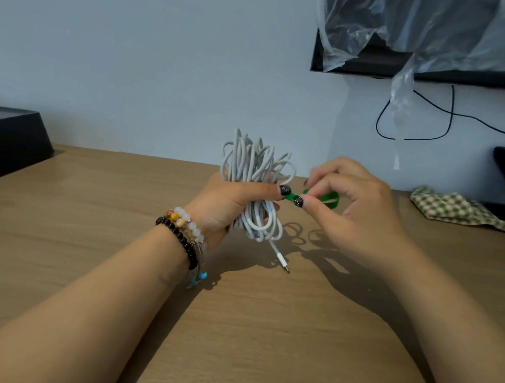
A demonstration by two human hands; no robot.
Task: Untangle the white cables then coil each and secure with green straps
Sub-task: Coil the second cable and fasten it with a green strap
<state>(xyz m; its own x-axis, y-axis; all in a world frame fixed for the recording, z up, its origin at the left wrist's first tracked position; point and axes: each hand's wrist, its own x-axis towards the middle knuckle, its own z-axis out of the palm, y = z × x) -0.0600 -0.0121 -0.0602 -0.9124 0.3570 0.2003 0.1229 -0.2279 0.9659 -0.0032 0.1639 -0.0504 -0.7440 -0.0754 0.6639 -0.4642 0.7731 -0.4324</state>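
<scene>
No brand, label or writing can be read anywhere. Nearest, two bare forearms reach over a desk [94, 210] of light wood-grain laminate, smooth and matte. The left wrist wears beaded bracelets [182, 231]: round black beads, milky white ones, a few coloured, with small blue beads dangling.

The left hand [229, 201] holds a bundle of white cables [256, 185] upright above the desk, its grip clamped round the bundle's middle, thumb laid across the front. The cables are round, smooth and rubbery, gathered in long loose loops that fan out at the top and hang in tighter loops below; one end drops down to a slim white plug [282, 260] with a metal tip near the desk.

Just right of the bundle, the right hand [352, 204] pinches a glossy green strap [322, 197] between thumb and fingertips, the strap curling into a loop behind the fingers.

Farther right, a crumpled green-checked cloth [456, 210] lies on the desk. At far left sits a black box [10, 135]. On the pale wall hang a thin black wire [414, 119], clear crinkled plastic film [406, 28] and a dark screen [358, 64].
</scene>
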